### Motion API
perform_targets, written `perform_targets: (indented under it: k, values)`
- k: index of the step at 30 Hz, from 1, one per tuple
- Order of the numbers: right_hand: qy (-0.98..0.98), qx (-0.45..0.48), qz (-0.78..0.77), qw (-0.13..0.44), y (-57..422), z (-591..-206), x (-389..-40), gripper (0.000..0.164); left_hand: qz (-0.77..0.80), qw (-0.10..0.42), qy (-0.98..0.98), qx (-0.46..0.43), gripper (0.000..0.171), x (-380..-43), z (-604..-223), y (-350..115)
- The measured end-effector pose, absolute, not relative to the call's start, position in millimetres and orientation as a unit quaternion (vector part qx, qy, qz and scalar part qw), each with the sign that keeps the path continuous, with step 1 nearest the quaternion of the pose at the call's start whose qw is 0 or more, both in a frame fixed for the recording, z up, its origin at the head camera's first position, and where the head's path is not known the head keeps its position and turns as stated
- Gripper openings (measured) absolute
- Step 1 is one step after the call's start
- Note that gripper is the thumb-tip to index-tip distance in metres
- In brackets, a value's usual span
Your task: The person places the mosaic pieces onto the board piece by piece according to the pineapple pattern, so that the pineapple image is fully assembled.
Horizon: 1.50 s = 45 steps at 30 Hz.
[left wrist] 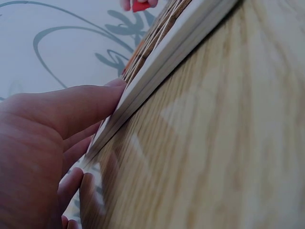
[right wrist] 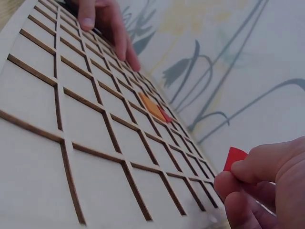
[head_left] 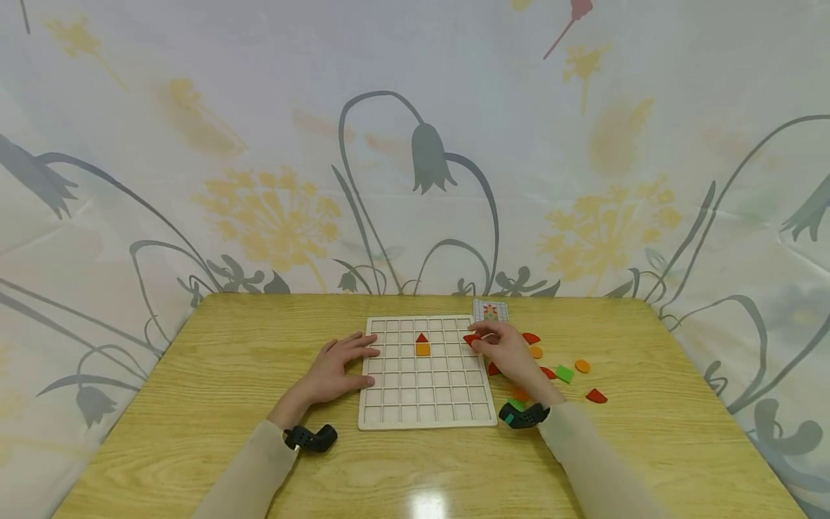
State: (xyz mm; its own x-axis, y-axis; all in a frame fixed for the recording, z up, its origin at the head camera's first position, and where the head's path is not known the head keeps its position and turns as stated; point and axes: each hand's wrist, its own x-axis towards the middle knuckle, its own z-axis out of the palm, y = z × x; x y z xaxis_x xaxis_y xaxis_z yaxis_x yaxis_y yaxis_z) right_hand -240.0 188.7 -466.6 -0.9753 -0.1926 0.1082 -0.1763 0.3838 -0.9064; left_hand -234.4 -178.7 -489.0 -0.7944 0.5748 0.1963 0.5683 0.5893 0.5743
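Observation:
A white wooden grid board (head_left: 424, 397) lies flat on the table. In its upper middle a red triangle (head_left: 422, 338) sits in the cell just above an orange square (head_left: 423, 349). My left hand (head_left: 333, 369) rests at the board's left edge with fingers spread and extended; its thumb touches the rim (left wrist: 133, 88) in the left wrist view. Over the right side of the board, my right hand (head_left: 512, 355) pinches a red piece (right wrist: 234, 157) between thumb and fingertips. The fingers cover part of that piece.
Right of the board lie loose pieces: orange discs (head_left: 582, 366), a green square (head_left: 564, 373) and several red rounded pieces (head_left: 596, 396), some partly behind the right hand. A pattern card (head_left: 498, 310) lies by the board's top right corner. Behind the table hangs a flower-printed cloth (head_left: 389, 216).

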Motion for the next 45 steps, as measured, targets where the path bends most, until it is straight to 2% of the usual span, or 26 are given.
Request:
perform_targets:
  k: [2, 16, 25, 31, 45]
  values:
    - [0.835, -0.111, -0.538, 0.007, 179.0, -468.4, -241.3, 0.024, 0.32, 0.005, 0.891, 0.321, 0.052, -234.3, -489.4, -178.4]
    - [0.846, -0.129, -0.517, -0.023, 138.9, -482.8, -246.9, 0.005, 0.321, 0.004, 0.892, 0.319, 0.051, -232.0, -488.1, -177.2]
    - [0.872, -0.133, -0.466, -0.074, 132.0, -485.5, -243.9, 0.004, 0.325, -0.001, 0.891, 0.317, 0.051, -232.0, -486.3, -177.4]
    - [0.874, -0.138, -0.459, -0.075, 132.2, -487.5, -244.8, 0.009, 0.313, -0.004, 0.895, 0.316, 0.051, -233.4, -485.6, -177.5]
    - [0.884, -0.152, -0.434, -0.076, 133.3, -488.4, -243.1, 0.009, 0.321, 0.0, 0.893, 0.314, 0.05, -231.8, -487.1, -176.0]
